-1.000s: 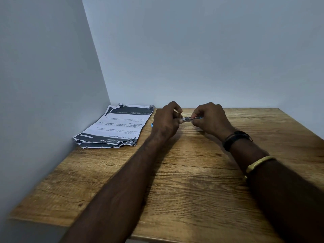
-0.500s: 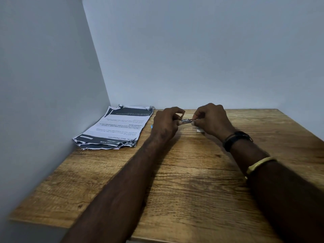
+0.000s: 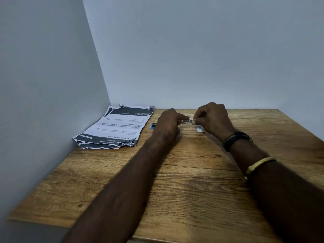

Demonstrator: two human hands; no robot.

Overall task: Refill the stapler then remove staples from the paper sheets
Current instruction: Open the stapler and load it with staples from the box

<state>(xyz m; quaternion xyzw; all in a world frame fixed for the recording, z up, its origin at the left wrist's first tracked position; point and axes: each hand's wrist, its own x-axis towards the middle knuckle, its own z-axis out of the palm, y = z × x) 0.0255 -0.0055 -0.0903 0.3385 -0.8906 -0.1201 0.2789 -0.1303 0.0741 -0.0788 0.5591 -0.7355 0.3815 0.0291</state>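
Observation:
My left hand (image 3: 169, 124) and my right hand (image 3: 213, 120) meet above the far middle of the wooden table (image 3: 192, 181). Between them lies a small metal piece of the stapler (image 3: 186, 121). Both hands pinch it, the left at its left end, the right at its right end. A blue tip of the stapler (image 3: 152, 126) pokes out to the left of my left hand; the rest is hidden behind that hand. A small white staple box (image 3: 199, 129) lies on the table under my right hand. The stack of printed paper sheets (image 3: 119, 128) rests at the far left.
Grey walls (image 3: 43, 85) close the table on the left and at the back. The paper stack lies against the left wall. The table's near edge (image 3: 38, 223) runs across the bottom left. A black band and a yellow bangle sit on my right forearm.
Both hands have stayed together at the same spot. My left fingers have stretched forward along the metal piece, and my right hand has shifted slightly right, baring more of it.

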